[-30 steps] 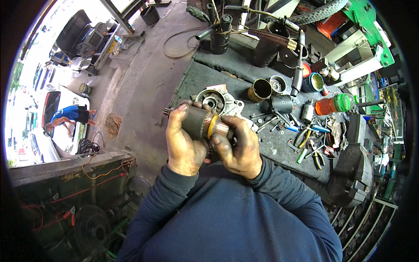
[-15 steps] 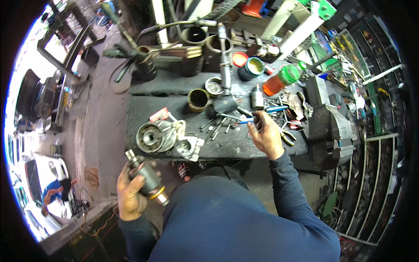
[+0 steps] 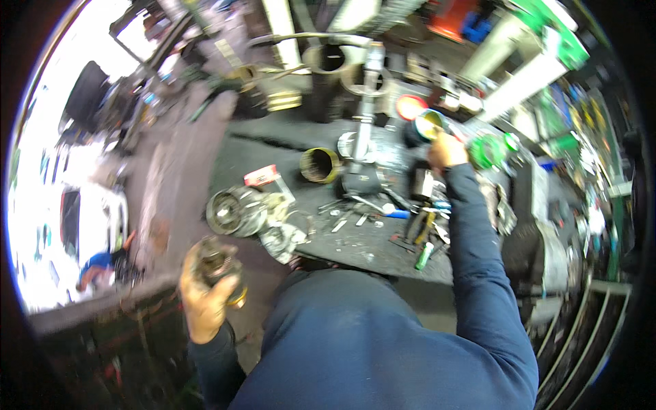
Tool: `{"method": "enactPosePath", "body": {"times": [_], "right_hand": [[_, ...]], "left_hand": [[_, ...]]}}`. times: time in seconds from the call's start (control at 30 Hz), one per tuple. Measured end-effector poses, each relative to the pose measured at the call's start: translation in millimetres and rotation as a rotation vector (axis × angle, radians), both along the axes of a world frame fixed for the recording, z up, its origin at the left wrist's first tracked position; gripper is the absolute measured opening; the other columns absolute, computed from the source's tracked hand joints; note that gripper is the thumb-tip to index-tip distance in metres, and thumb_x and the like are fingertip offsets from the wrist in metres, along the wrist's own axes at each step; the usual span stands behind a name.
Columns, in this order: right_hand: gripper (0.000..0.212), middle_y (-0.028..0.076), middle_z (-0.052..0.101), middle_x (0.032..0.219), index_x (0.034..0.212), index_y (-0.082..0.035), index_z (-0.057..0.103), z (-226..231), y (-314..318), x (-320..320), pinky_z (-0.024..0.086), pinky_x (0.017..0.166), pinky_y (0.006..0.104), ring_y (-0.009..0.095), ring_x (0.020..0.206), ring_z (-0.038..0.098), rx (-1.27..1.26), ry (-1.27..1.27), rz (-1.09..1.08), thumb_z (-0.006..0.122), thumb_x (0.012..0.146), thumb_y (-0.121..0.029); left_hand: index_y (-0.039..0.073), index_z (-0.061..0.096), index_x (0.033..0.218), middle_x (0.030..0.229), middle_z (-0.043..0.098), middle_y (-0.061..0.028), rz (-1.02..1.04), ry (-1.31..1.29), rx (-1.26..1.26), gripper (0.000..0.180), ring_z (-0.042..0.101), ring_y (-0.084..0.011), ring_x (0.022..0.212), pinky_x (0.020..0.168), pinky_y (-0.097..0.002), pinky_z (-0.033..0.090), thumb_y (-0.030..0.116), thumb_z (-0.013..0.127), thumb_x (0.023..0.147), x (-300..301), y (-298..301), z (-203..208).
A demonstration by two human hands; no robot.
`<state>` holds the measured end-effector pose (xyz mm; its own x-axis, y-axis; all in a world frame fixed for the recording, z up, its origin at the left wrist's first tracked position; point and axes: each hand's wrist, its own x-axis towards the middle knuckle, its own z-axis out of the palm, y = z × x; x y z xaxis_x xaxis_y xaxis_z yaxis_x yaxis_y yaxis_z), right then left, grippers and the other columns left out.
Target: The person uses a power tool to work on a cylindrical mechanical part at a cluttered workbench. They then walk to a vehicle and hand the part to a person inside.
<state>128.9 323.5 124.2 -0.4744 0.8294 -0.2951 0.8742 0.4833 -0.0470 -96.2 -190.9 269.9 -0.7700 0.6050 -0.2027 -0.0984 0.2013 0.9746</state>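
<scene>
My left hand [image 3: 199, 301] is wrapped round an armature [image 3: 216, 265], a dark metal cylinder with a yellowish ring, held off the bench's near left edge. My right hand [image 3: 447, 150] reaches far across the bench to an open tub [image 3: 415, 130] with yellow contents. Its fingers meet the tub's near rim; motion smears them, so whether they hold anything is unclear. Left of the tub lies a red round lid [image 3: 411, 107]. On the bench near my left hand rest a round metal housing [image 3: 229, 212] and a smaller metal end piece [image 3: 280, 240].
An open yellowish tin [image 3: 320, 165] stands mid-bench beside a grey metal tube [image 3: 367, 113]. Loose hand tools [image 3: 424, 225] lie under my right forearm. A green-capped bottle [image 3: 486, 152] and a large vise [image 3: 540, 239] are at the right.
My right hand has moved from the loose tools forward and right to the tub. My left hand still grips the armature, now turned more end-on. The view has shifted and blurred.
</scene>
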Motion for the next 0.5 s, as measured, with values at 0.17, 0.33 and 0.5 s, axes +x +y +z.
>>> {"method": "enactPosePath", "body": {"times": [0.17,0.33,0.5], "right_hand": [[0.042,0.03,0.073,0.114,0.117,0.003,0.07,-43,48,34,0.055,0.095,0.0498,0.043,0.111,0.071,0.007,0.205,0.082,0.071,0.084,-0.022],[0.064,0.022,0.073,0.116,0.145,0.002,0.053,-44,41,58,0.055,0.091,0.0442,0.039,0.104,0.071,0.047,0.678,0.09,0.071,0.085,-0.01],[0.071,0.007,0.068,0.095,0.156,-0.002,0.045,129,-134,15,0.048,0.068,0.0233,0.01,0.081,0.063,-0.773,1.132,0.12,0.07,0.09,-0.008]], "left_hand": [[0.01,0.039,0.139,0.13,0.063,-0.0158,0.015,0.187,0.05,0.081,0.063,-0.0207,0.113,0.095,-0.035,0.056,-0.008,0.085,0.076,20,9,-12],[0.012,0.038,0.14,0.136,0.059,-0.0209,-0.053,0.44,0.132,0.083,0.061,-0.0249,0.125,0.103,-0.0382,0.055,-0.004,0.089,0.077,26,4,-27],[0.0,0.051,0.135,0.131,0.063,-0.0148,-0.02,0.498,-0.007,0.07,0.062,-0.0206,0.12,0.102,-0.0357,0.054,0.003,0.091,0.078,30,-10,-23]]}}
